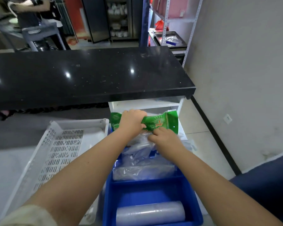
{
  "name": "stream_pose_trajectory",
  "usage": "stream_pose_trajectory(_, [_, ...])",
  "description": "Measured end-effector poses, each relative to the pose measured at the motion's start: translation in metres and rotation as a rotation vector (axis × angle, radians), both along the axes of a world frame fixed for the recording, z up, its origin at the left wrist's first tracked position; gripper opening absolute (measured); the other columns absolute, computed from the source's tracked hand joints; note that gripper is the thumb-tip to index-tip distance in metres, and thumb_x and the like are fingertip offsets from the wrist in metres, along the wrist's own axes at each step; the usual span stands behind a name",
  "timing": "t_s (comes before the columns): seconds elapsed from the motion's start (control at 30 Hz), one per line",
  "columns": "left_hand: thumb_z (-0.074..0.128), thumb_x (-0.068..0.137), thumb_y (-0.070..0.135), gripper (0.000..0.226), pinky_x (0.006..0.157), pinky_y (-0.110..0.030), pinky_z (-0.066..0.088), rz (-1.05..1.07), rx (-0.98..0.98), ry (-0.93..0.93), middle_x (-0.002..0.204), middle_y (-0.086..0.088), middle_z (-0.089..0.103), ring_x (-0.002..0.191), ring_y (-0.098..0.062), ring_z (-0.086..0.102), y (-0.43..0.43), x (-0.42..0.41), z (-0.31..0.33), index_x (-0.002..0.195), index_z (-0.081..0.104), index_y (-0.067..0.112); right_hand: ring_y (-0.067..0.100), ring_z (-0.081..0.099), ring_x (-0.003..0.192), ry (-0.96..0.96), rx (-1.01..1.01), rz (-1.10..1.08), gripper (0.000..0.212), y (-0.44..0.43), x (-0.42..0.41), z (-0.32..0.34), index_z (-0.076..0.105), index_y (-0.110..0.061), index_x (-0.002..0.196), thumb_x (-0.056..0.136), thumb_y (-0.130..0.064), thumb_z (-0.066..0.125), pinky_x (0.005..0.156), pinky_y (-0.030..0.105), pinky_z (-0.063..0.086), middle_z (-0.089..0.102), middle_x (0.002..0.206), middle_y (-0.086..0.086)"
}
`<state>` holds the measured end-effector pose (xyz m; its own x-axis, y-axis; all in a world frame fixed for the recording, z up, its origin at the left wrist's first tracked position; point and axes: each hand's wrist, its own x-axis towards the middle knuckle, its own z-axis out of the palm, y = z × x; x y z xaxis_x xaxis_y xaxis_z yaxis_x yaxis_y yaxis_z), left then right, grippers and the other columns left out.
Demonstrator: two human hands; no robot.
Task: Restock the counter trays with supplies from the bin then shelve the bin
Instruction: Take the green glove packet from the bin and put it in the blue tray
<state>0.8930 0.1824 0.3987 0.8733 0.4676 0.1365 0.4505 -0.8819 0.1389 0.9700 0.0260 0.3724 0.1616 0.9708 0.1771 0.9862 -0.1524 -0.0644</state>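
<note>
A blue divided tray [111, 193] lies in front of me, low in the head view. My left hand [131, 120] grips a green printed packet [162, 123] at the tray's far end. My right hand [163, 138] is just below the packet, fingers curled into clear plastic bags [142, 170] that fill the tray's middle compartment. A clear roll of plastic [151, 212] lies in the near compartment. To the left sits a white perforated bin [55, 154]; its visible floor looks bare.
A black stone countertop [88, 75] spans the view above the trays. A white shelf unit [147, 105] stands under its right end. A wall rises on the right, metal racking [167, 22] stands behind, and a person stands at the far left back.
</note>
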Motion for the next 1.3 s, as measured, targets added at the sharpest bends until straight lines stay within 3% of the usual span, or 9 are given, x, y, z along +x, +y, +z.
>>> stream_pose_trajectory(0.23, [0.065, 0.082, 0.047, 0.047, 0.094, -0.041, 0.031, 0.053, -0.014, 0.046, 0.121, 0.005, 0.06, 0.113, -0.021, 0.05, 0.017, 0.007, -0.017, 0.123, 0.052, 0.028, 0.03, 0.057, 0.069, 0.026, -0.021, -0.028, 0.047, 0.002, 0.007, -0.005, 0.068, -0.012, 0.081, 0.04, 0.009, 0.076, 0.051, 0.034, 0.038, 0.059, 0.073, 0.009])
stream_pose_trajectory(0.4, [0.069, 0.082, 0.04, 0.045, 0.095, -0.041, 0.033, 0.007, 0.004, -0.193, 0.12, 0.003, 0.061, 0.112, -0.022, 0.052, 0.021, -0.012, -0.002, 0.122, 0.056, 0.025, 0.031, 0.055, 0.073, 0.002, 0.0, -0.017, 0.044, 0.019, 0.017, -0.001, 0.067, -0.011, 0.09, 0.053, 0.012, 0.072, 0.057, 0.035, 0.034, 0.06, 0.079, 0.011])
stream_pose_trajectory(0.5, [0.069, 0.083, 0.035, 0.035, 0.089, -0.04, 0.041, -0.032, -0.001, -0.274, 0.112, 0.002, 0.065, 0.105, -0.022, 0.055, 0.017, -0.033, 0.0, 0.114, 0.063, 0.022, 0.03, 0.052, 0.09, -0.037, -0.011, 0.001, 0.045, 0.046, 0.016, -0.004, 0.062, -0.016, 0.112, 0.07, 0.0, 0.069, 0.073, 0.038, 0.04, 0.059, 0.098, 0.008])
stream_pose_trajectory(0.7, [0.064, 0.083, 0.028, 0.034, 0.094, -0.038, 0.042, -0.025, -0.175, -0.107, 0.114, 0.0, 0.063, 0.108, -0.022, 0.053, 0.002, -0.064, -0.048, 0.115, 0.062, 0.018, 0.028, 0.049, 0.108, 0.04, -0.127, 0.004, 0.052, 0.068, 0.008, -0.043, 0.054, -0.022, 0.126, 0.078, -0.008, 0.066, 0.085, 0.038, 0.039, 0.056, 0.117, 0.005])
stream_pose_trajectory(0.83, [0.066, 0.08, 0.023, 0.031, 0.086, -0.038, 0.044, 0.005, -0.156, -0.076, 0.115, 0.0, 0.063, 0.108, -0.022, 0.052, -0.002, -0.06, -0.068, 0.111, 0.064, 0.016, 0.028, 0.051, 0.104, 0.172, -0.126, 0.014, 0.05, 0.059, 0.019, -0.054, 0.057, -0.024, 0.126, 0.078, -0.012, 0.068, 0.088, 0.04, 0.044, 0.061, 0.113, 0.005])
stream_pose_trajectory(0.97, [0.062, 0.083, 0.024, 0.026, 0.076, -0.037, 0.041, 0.022, -0.107, -0.029, 0.112, 0.0, 0.063, 0.107, -0.024, 0.051, 0.0, -0.055, -0.073, 0.109, 0.066, 0.018, 0.021, 0.046, 0.12, 0.349, -0.122, 0.02, 0.057, 0.033, 0.04, -0.046, 0.051, -0.028, 0.132, 0.08, -0.016, 0.069, 0.097, 0.036, 0.041, 0.056, 0.131, -0.001])
stream_pose_trajectory(1.03, [0.057, 0.087, 0.023, 0.026, 0.075, -0.034, 0.036, 0.012, -0.094, 0.02, 0.114, 0.003, 0.062, 0.109, -0.022, 0.048, 0.001, -0.056, -0.076, 0.112, 0.064, 0.021, 0.019, 0.048, 0.118, 0.337, -0.039, 0.022, 0.053, 0.016, 0.048, -0.042, 0.056, -0.026, 0.127, 0.079, -0.014, 0.072, 0.099, 0.035, 0.041, 0.058, 0.129, -0.003])
stream_pose_trajectory(1.17, [0.056, 0.087, 0.025, 0.033, 0.083, -0.038, 0.043, 0.058, -0.169, 0.031, 0.122, 0.005, 0.061, 0.114, -0.021, 0.048, -0.002, -0.059, -0.074, 0.119, 0.061, 0.024, 0.029, 0.059, 0.099, 0.25, 0.054, 0.027, 0.029, 0.003, 0.048, -0.043, 0.07, -0.014, 0.107, 0.079, -0.006, 0.072, 0.088, 0.043, 0.05, 0.068, 0.107, 0.005])
stream_pose_trajectory(1.3, [0.058, 0.086, 0.028, 0.031, 0.087, -0.04, 0.044, 0.02, -0.164, -0.049, 0.114, 0.004, 0.065, 0.106, -0.021, 0.054, -0.007, -0.067, -0.071, 0.116, 0.063, 0.024, 0.024, 0.055, 0.108, 0.324, -0.062, -0.015, 0.025, 0.012, 0.042, -0.048, 0.07, -0.018, 0.111, 0.087, -0.012, 0.065, 0.092, 0.038, 0.045, 0.067, 0.113, 0.001])
